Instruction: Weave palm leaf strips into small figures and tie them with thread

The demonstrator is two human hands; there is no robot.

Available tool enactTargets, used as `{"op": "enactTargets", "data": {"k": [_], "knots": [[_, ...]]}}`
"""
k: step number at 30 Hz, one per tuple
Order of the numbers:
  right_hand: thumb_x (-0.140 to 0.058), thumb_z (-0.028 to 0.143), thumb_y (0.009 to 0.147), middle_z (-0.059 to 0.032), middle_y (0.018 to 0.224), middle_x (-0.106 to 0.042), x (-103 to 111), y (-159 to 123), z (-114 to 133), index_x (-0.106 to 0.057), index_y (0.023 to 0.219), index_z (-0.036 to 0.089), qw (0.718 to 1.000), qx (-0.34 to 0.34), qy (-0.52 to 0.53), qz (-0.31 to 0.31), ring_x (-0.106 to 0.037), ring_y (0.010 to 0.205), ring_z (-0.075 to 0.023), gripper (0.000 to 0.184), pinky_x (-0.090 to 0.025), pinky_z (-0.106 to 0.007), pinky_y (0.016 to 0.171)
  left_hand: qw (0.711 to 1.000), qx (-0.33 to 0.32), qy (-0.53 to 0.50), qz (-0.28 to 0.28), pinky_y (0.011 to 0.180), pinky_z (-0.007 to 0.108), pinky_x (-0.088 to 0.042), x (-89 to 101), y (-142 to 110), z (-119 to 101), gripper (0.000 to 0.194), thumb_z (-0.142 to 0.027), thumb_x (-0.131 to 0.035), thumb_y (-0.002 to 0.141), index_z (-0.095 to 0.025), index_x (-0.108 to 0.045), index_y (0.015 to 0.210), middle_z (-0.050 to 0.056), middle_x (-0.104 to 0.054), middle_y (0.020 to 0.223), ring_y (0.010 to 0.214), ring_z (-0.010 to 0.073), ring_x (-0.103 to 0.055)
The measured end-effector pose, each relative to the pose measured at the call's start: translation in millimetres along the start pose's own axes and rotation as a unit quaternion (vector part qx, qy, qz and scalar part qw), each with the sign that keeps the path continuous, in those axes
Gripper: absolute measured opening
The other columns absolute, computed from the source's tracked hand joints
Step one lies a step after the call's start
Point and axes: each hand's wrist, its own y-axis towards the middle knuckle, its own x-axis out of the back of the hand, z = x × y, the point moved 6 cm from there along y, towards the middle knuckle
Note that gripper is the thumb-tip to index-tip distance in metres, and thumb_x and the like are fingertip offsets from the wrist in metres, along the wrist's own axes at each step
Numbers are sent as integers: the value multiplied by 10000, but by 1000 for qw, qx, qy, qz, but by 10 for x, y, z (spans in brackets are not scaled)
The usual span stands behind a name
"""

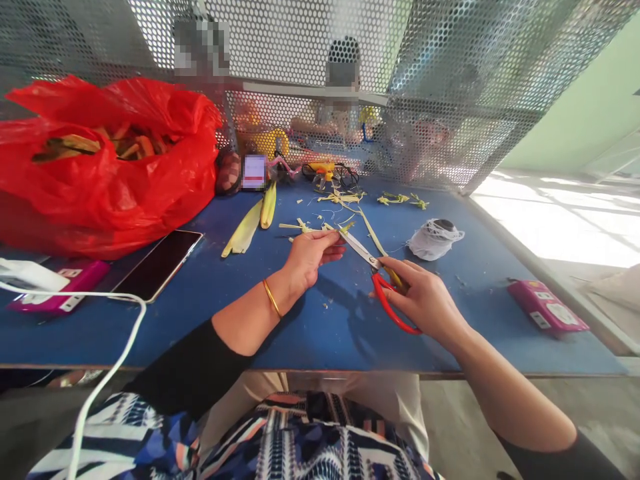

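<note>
While bright light falls on the floor at right, blue table (pixel 310 333) fills the middle, a perforated metal screen (pixel 280 47) standing along its far side. Pale green wall (pixel 565 113) at right; people (pixel 343 73) behind the screen, partly blurred.

Red plastic bag (pixel 190 153) at far left, open, brownish pieces inside. Dark-screened phone (pixel 160 267) lies flat near it; purple packet (pixel 83 283) beside the phone, white charger (pixel 33 275) on top. Second purple packet (pixel 547 307) at right edge. White netted bundle (pixel 431 241) sits right of the scissors. Wide pale-green husks (pixel 246 230) lie left of centre, smaller scraps (pixel 395 199) scattered toward the screen. Yellow tool (pixel 324 170) and dark cable behind them.

Left hand (pixel 306 259), gold bangle at wrist, reaches in from lower left; thumb and fingertips together, clamped on a thin plant strip (pixel 346 229), just above the table. Right hand (pixel 425 293) comes in from lower right, wrist bent inward, fingers wrapped on the red handles of the scissors (pixel 385 303). Blades point up-left, tips at the strip by the left fingertips; can't tell if touching. Long yellowish strip (pixel 371 230) slants down toward the right hand; whether gripped, unclear.
</note>
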Motion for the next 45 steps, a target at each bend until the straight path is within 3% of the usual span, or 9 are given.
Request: {"op": "enactTargets", "data": {"k": [9,13,19,27,30,32,37,41,45], "knots": [[-570,397,837,-66,908,-738,-57,1,-95,-687,1153,188,999,-17,29,-6,-641,701,-188,397,-469,-284,613,1000,3,12,-2,550,184,-517,10,10,21,149,-101,-676,820,-136,-696,677,23,-697,605,524,90,-640],[-570,369,845,-76,929,-750,-34,13,-187,-685,1146,207,998,-18,-51,-18,-666,744,-207,361,-473,-293,636,1000,-6,0,4,575,200,-525,13,5,0,143,-133,-692,806,-145,-686,664,20,-695,623,532,89,-640],[-557,359,869,-96,981,-744,-240,-87,-113,-638,1203,196,979,39,-163,119,-689,771,-220,380,-450,-290,624,999,-18,-31,9,651,234,-524,4,-19,-24,159,-192,-678,807,-151,-672,654,24,-697,664,592,96,-645],[-626,310,829,-108,873,-713,-207,85,144,-726,918,198,943,68,-255,201,-658,724,-223,174,-368,-301,589,999,-34,-22,19,611,223,-483,-39,-70,-7,164,-205,-696,782,-151,-647,636,6,-656,612,584,96,-623],[-640,334,820,-65,737,-681,-166,357,162,-692,704,200,974,46,-158,153,-615,674,-187,184,-358,-292,576,998,-55,-8,16,632,225,-476,-42,-87,-16,133,-217,-730,744,-156,-652,654,3,-661,626,608,101,-621],[-651,380,806,-17,677,-660,-164,545,172,-686,778,203,995,17,27,91,-583,632,-154,183,-400,-284,595,997,-73,-5,14,658,228,-474,-43,-90,-33,115,-219,-750,713,-165,-659,669,-7,-662,639,636,104,-624],[-757,529,631,1,665,-656,-396,772,179,-647,746,180,920,-85,382,27,-581,595,-122,383,-490,-285,611,993,-116,-4,1,667,219,-452,-16,-70,-72,90,-194,-740,699,-172,-663,657,-23,-657,673,678,99,-604],[-790,520,577,-2,641,-657,-503,763,171,-646,718,180,879,-118,461,-6,-589,581,-118,396,-501,-274,584,993,-119,10,-2,682,232,-460,-5,-46,-33,78,-207,-741,700,-174,-675,674,-19,-655,689,705,112,-600],[-750,469,619,12,597,-628,-455,750,100,-624,682,182,887,-105,449,-30,-560,549,-109,320,-490,-276,572,997,-72,11,23,682,247,-483,-26,-20,21,117,-265,-752,722,-174,-682,697,-1,-675,694,714,132,-633]]}}
